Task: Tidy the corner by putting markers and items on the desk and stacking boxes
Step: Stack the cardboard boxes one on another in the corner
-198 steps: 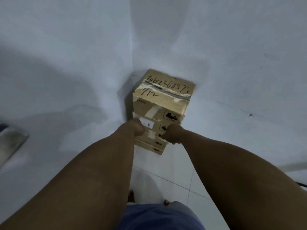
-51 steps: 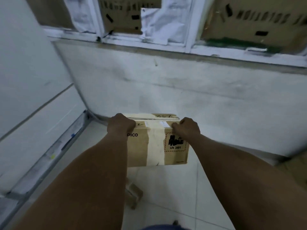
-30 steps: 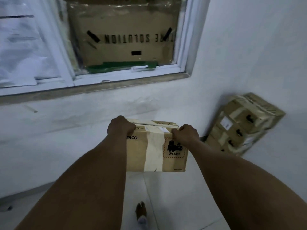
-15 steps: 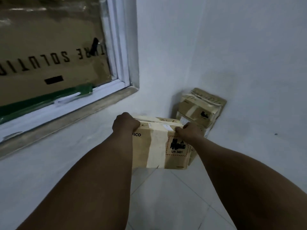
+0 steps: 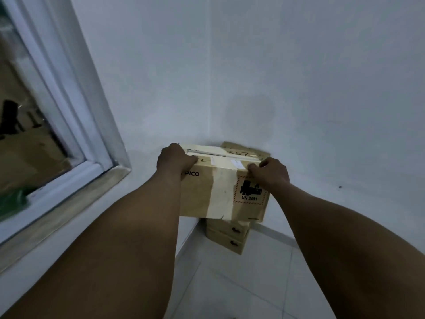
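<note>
Window at 9 o'clock, cardboard behind the glass. Left hand curls over the top-left edge of the carried box; right hand grips its top-right edge. Box held clear of the floor at centre frame, in front of the corner stack just toward 5 o'clock. Step in hand: stacking. Next move likely calls for squaring the box above the stack, then lowering it flat

A white-framed window fills the nine o'clock side, with what looks like brown cardboard behind its glass. White walls meet at twelve o'clock; pale floor tiles lie at six.
</note>
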